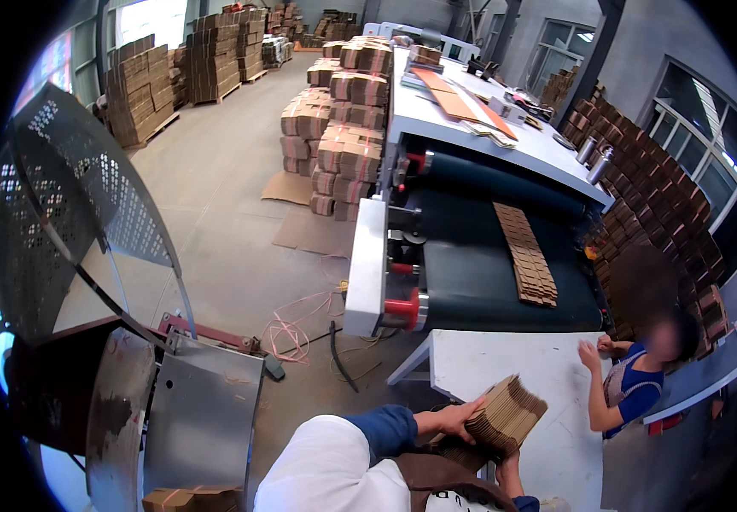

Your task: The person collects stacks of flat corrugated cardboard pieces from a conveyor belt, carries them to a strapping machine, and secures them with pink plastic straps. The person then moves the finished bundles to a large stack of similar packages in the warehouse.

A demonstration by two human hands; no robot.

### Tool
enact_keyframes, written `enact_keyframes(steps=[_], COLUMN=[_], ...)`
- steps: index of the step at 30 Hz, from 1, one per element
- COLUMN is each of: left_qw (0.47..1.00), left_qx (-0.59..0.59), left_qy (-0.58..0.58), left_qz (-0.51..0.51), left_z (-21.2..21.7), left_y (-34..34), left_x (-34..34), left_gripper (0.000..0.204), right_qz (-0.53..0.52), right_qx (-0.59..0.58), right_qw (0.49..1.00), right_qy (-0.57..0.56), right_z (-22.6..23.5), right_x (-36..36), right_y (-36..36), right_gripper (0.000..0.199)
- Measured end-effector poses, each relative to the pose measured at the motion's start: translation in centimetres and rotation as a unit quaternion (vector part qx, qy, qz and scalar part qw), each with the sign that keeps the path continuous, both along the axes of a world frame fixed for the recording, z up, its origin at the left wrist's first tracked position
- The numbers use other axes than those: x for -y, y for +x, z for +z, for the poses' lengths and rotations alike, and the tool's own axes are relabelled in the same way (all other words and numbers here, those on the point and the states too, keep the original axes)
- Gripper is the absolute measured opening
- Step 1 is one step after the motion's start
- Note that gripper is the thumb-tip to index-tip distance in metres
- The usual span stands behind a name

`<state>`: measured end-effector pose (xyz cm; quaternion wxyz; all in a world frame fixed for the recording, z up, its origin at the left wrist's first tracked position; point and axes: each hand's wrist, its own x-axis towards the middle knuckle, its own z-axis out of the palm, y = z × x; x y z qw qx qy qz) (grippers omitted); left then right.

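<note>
A thick stack of flat cardboard pieces (pixel 509 414) is held between my two hands, tilted, over the near edge of a white table (pixel 488 354). My left hand (pixel 456 420) grips its left side, fingers wrapped along the edge. Lower down, my right hand (pixel 509 471) supports the near side of the stack; the stack partly hides its fingers. More brown cardboard shows beneath the stack, close to my body. Past the table, a row of overlapping cardboard pieces (pixel 525 254) lies on a dark green conveyor belt (pixel 466 273).
A co-worker in a blue shirt (pixel 637 388) stands at the table's right, both hands raised. Left of the conveyor rise strapped cardboard bundles (pixel 351 128). A metal machine with a perforated guard (pixel 116 171) stands at left. Loose pink strapping (pixel 291 333) lies on the floor.
</note>
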<state>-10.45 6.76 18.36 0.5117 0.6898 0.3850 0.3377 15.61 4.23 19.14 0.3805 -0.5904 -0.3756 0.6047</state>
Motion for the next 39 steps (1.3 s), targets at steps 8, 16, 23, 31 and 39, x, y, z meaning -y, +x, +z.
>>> enact_keyframes(steps=[8, 16, 23, 31, 39], left_qw=[0.999, 0.998, 0.996, 0.985, 0.974], left_qx=[-0.019, -0.054, -0.081, -0.099, -0.098], left_qy=[0.005, 0.028, 0.028, 0.086, 0.093], left_qz=[0.049, 0.031, -0.039, -0.113, -0.181], left_z=[0.3, 1.8, 3.5, 2.9, 4.3], left_y=[-7.5, -6.5, 2.4, 16.3, 24.6], left_x=[3.9, 3.9, 1.2, -2.5, -4.3], left_gripper=[0.128, 0.129, 0.132, 0.129, 0.132], right_qz=[0.057, 0.004, -0.063, -0.154, -0.245], right_qx=[-0.046, -0.098, -0.074, -0.071, -0.080], right_qw=[0.997, 0.995, 0.995, 0.984, 0.966], right_qy=[0.007, 0.031, 0.026, 0.051, 0.023], right_z=[-0.9, -1.5, -2.3, -1.5, 0.7], right_x=[1.0, 1.6, 2.2, 3.4, 4.6], right_y=[-6.4, -6.0, 3.3, 15.4, 21.7], right_gripper=[0.062, 0.059, 0.076, 0.074, 0.080])
